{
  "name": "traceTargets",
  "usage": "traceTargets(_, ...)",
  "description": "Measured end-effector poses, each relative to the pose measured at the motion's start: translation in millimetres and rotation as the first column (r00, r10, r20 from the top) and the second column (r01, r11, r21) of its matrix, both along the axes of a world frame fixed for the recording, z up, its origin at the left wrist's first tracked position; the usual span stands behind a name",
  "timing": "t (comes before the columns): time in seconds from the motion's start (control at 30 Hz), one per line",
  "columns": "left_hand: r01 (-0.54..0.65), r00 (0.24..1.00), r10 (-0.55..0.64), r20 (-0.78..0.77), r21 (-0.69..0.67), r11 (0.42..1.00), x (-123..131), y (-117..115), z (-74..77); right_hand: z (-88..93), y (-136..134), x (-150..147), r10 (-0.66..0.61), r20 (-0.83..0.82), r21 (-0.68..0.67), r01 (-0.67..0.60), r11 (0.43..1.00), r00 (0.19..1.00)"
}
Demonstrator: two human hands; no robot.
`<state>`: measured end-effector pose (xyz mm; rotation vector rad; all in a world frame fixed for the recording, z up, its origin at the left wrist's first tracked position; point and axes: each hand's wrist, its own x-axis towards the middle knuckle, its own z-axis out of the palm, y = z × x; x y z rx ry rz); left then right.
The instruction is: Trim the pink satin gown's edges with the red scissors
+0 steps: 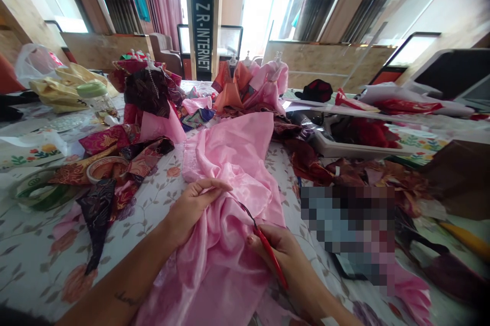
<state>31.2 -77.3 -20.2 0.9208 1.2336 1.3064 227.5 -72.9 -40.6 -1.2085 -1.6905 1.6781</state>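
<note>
Lying left of the pink cloth [225,226] on the counter [141,236], a green tape roll [66,191] comes first, then the left hand [194,206] pinching the cloth near its middle, then the right hand [285,244] clamped on a red-handled tool [269,252].

The person's left hand [197,202] and right hand [281,247] are bare, as are both forearms. Toward half past seven, the left forearm [161,249] bears a small dark tattoo [128,299] in slanting, script-like strokes, too small to read. The right thumbnail [250,239], at six o'clock, looks dark red. A pale patch [329,321] shows by the right forearm [317,293] near five o'clock, its nature unclear.
</note>
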Motion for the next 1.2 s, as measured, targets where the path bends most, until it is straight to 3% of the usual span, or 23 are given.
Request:
traceTargets(0.13, 0.056, 0.967, -0.028, -0.252, 0.105, 0.993, 0.5, 0.4, 0.5, -1.4, -0.3, 0.3, -0.015, 0.027, 0.065, 0.013, 0.998, 1.0)
traceTargets(0.2, 0.047, 0.954, -0.014, -0.299, 0.103, 0.994, -0.5, -0.1, 2.5, -2.0, -0.6, 0.9, -0.015, 0.046, 0.086, 0.012, 0.996, 0.999)
traceTargets(0.5, -0.009, 0.984, 0.027, -0.178, 0.097, 0.995, -0.2, -5.0, 6.4, -2.5, -0.9, 3.3, 0.009, 0.115, 0.138, -0.025, 0.99, 0.993)
traceTargets(0.63, 0.011, 0.965, 0.015, -0.263, 0.096, 0.995, 0.6, -6.3, 9.3, -2.9, -0.9, 4.5, -0.007, 0.1, 0.165, -0.009, 0.986, 0.995)
traceTargets(0.93, 0.042, 0.941, -0.003, -0.339, 0.106, 0.994, 0.3, -5.1, 6.8, -0.3, -2.0, 1.3, 0.034, -0.09, -0.071, -0.04, 0.997, 0.995)
traceTargets(1.2, 0.036, 0.952, -0.024, -0.306, 0.035, 0.999, -0.5, -5.5, 7.7, -1.0, -4.7, 3.8, 0.061, -0.109, -0.118, -0.074, 0.99, 0.992)
